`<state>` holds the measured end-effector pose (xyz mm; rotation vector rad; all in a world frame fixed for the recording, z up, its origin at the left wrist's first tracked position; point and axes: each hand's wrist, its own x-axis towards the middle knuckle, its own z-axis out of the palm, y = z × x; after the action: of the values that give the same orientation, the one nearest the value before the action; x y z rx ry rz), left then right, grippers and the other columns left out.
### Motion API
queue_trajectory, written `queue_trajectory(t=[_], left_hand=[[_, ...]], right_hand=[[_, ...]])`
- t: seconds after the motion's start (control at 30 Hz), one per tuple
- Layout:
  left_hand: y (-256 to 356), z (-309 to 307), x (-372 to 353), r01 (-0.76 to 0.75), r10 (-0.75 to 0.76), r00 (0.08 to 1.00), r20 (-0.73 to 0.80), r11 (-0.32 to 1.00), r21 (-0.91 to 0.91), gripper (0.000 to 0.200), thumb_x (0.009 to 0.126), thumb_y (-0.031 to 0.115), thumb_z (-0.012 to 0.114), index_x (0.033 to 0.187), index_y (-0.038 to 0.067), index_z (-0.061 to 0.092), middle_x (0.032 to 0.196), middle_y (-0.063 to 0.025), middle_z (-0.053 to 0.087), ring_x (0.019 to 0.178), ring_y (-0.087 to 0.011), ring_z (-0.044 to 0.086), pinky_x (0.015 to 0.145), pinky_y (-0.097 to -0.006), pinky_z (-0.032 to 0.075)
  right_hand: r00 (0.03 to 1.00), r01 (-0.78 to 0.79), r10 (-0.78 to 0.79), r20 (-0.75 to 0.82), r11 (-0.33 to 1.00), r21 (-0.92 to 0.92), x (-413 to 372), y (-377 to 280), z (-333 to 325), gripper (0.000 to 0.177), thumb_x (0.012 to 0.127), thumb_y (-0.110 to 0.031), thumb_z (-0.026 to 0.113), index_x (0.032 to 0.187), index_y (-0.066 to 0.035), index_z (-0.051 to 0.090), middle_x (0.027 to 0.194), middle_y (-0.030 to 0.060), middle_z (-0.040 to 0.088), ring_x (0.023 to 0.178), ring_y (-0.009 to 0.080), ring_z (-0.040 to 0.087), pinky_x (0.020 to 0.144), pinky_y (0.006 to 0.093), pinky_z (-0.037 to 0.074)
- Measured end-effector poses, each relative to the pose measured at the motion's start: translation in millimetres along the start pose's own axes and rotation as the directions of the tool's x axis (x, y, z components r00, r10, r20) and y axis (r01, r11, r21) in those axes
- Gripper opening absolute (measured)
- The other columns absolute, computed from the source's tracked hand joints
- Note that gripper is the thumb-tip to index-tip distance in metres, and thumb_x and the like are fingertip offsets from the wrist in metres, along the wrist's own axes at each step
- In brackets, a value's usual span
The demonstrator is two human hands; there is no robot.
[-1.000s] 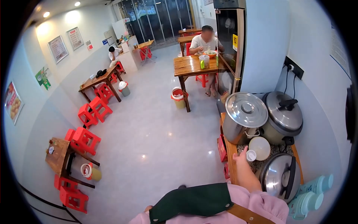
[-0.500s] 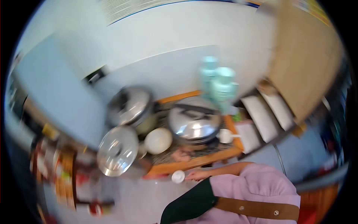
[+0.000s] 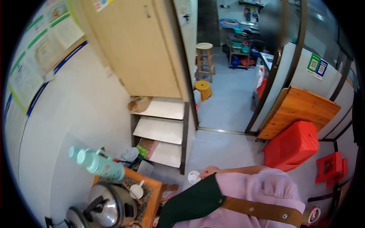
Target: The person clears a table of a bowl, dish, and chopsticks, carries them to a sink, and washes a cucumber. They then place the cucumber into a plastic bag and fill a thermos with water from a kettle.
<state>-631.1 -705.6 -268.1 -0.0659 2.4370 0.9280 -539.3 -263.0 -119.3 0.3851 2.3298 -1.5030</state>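
Note:
My right hand [image 3: 208, 171] is closed around the edge of a small round white cup [image 3: 194, 177], held low in front of the green apron [image 3: 192, 197]. To its left stands a wood-edged table [image 3: 152, 183] with a speckled top. On that table are a large steel pot [image 3: 108, 203] with a black-handled lid, part of a second steel pot [image 3: 76, 217], a white scoop [image 3: 136, 191] and mint-green thermos flasks [image 3: 99, 163]. My left hand does not show.
A shelf unit [image 3: 159, 131] with white boards stands under a tan cabinet [image 3: 133, 45]. Beyond the doorway are a wooden stool [image 3: 204, 57], a yellow stool [image 3: 203, 89] and a trolley [image 3: 239, 47]. Stacked red stools [image 3: 291, 146] and a wooden board [image 3: 300, 110] stand on the right.
My view has swung right, from the table with pots to the shelves and doorway. The table now sits at lower left. The white cup stays in my right hand.

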Motion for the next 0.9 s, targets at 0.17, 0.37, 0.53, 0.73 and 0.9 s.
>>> queue_trajectory(t=[0.17, 0.37, 0.53, 0.73, 0.9], left_hand=[[139.5, 67.7, 65.1, -0.084, 0.078, 0.99, 0.119, 0.995, 0.045, 0.033, 0.066, 0.025, 0.06, 0.088, 0.0, 0.056, 0.071, -0.0133, 0.059, 0.07, -0.0263, 0.057, 0.062, -0.0381, 0.044], [241.7, 112.7, 155.8, -0.071, 0.029, 0.978, 0.208, 0.978, 0.197, 0.031, 0.068, 0.027, 0.058, 0.083, 0.0, 0.058, 0.071, -0.0144, 0.06, 0.07, -0.0258, 0.058, 0.062, -0.0373, 0.044], [349.1, 168.8, 304.9, -0.216, 0.074, 0.935, 0.346, 0.894, 0.393, 0.031, 0.07, 0.03, 0.057, 0.079, 0.001, 0.059, 0.072, -0.0154, 0.06, 0.07, -0.0254, 0.058, 0.061, -0.0367, 0.044], [656.1, 283.0, 422.8, -0.638, 0.396, 0.71, 0.582, 0.712, 0.294, 0.031, 0.071, 0.032, 0.057, 0.075, 0.001, 0.06, 0.071, -0.0166, 0.059, 0.069, -0.0254, 0.059, 0.061, -0.0362, 0.044], [997.1, 386.2, 442.3, -0.78, 0.647, 0.521, 0.556, 0.626, 0.002, 0.04, 0.079, 0.037, 0.052, 0.06, 0.002, 0.053, 0.052, -0.0084, 0.053, 0.047, -0.0172, 0.048, 0.046, -0.031, 0.038]], right_hand=[[0.921, -0.249, 0.227, -0.316, 0.968, -0.032, -21.2, 13.2, -164.8, 0.049, 0.064, -0.054, 0.06, 0.072, -0.006, 0.063, 0.068, 0.0096, 0.06, 0.065, 0.0197, 0.057, 0.06, 0.0306, 0.043], [0.744, -0.36, 0.387, -0.545, 0.919, 0.162, 26.2, 93.5, -301.5, 0.052, 0.065, -0.055, 0.058, 0.073, -0.004, 0.063, 0.07, 0.0117, 0.06, 0.066, 0.0233, 0.058, 0.061, 0.0325, 0.044], [0.478, -0.203, 0.544, -0.69, 0.832, 0.516, 74.1, 147.4, -407.7, 0.049, 0.07, -0.05, 0.056, 0.077, -0.002, 0.062, 0.07, 0.0122, 0.06, 0.063, 0.0252, 0.057, 0.061, 0.0327, 0.044], [0.246, -0.224, 0.612, -0.751, 0.79, 0.57, 100.8, 129.9, -561.2, 0.041, 0.074, -0.042, 0.057, 0.071, -0.001, 0.061, 0.059, 0.0095, 0.055, 0.056, 0.0151, 0.052, 0.054, 0.0298, 0.041], [0.033, -0.121, 0.515, -0.857, 0.853, 0.508, 132.8, 157.8, -687.6, 0.039, 0.071, -0.037, 0.062, 0.058, -0.001, 0.054, 0.049, 0.0058, 0.049, 0.047, 0.0108, 0.044, 0.046, 0.0294, 0.038]])
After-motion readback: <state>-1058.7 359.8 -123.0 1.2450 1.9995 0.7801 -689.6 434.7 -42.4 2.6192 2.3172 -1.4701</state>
